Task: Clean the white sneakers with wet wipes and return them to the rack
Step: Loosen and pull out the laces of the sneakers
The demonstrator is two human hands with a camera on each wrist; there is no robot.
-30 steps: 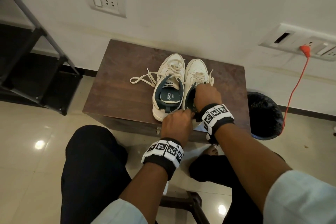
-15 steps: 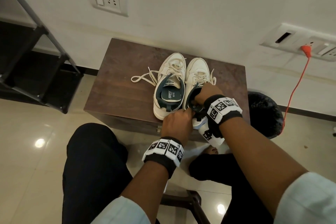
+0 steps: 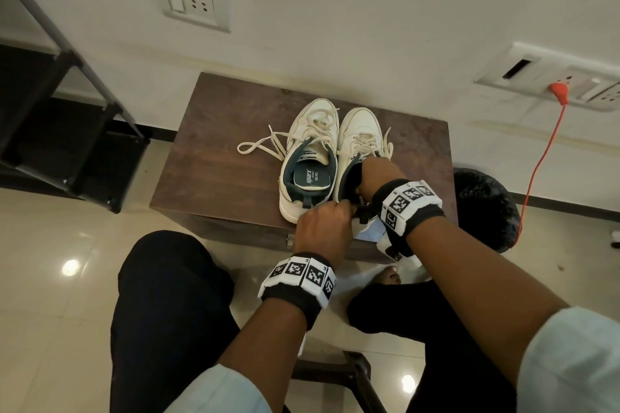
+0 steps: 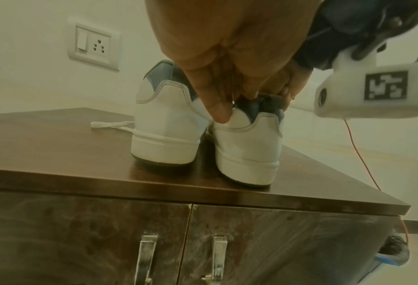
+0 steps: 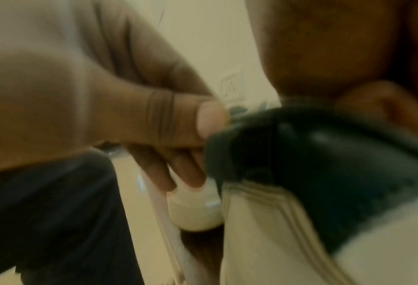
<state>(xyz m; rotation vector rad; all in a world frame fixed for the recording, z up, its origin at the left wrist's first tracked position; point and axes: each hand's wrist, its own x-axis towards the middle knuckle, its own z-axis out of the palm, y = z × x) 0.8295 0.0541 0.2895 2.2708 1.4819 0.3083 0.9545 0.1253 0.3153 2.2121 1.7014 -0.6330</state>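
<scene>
Two white sneakers with dark blue lining stand side by side on a brown wooden cabinet [image 3: 214,161], toes toward the wall. The left sneaker [image 3: 308,161] is untouched, its laces trailing left. My left hand [image 3: 342,211] pinches the heel of the right sneaker [image 3: 359,134], with the thumb [image 4: 217,111] on the white back and the other fingers over the collar. My right hand [image 3: 365,178] reaches into that sneaker's opening and grips its collar. In the left wrist view the right sneaker [image 4: 249,146] stands close to the cabinet's front edge. No wipe is in sight.
A black shoe rack [image 3: 67,111] stands at the left on the tiled floor. A black bin [image 3: 483,208] sits right of the cabinet, with an orange cable [image 3: 540,157] hanging from a wall socket. The cabinet doors carry metal handles [image 4: 147,256]. My knees are close to the cabinet's front.
My right hand has slipped from the top of the right sneaker into its opening, and the wrist has swung to the right. The left hand has stayed at the heel.
</scene>
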